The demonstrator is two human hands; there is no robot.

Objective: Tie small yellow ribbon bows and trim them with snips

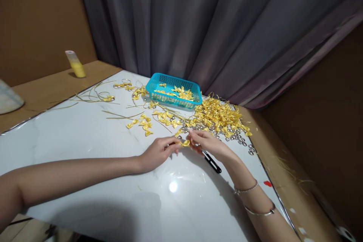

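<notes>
Pinched between the fingertips of my left hand [160, 153] is a small yellow ribbon bow [185, 143], its loop pointing right. My right hand [208, 143] is closed just beyond the loop, fingers curled together. What it grips, if anything, is too small to make out. A black-handled tool with a pale stripe [212, 162] juts out below the right palm; whether that hand holds it or it lies on the table, I cannot tell. Small silver metal pieces [239, 138] and a heap of yellow bows [217, 115] lie just past my right hand.
A turquoise perforated basket [173, 100] holding yellow bows stands at the back of the white table [85, 196]. Loose bows [145, 124] and thin gold cords [93, 96] lie left of it. A yellow-and-white tube [76, 65] stands far left. Grey curtains [170, 19] hang behind.
</notes>
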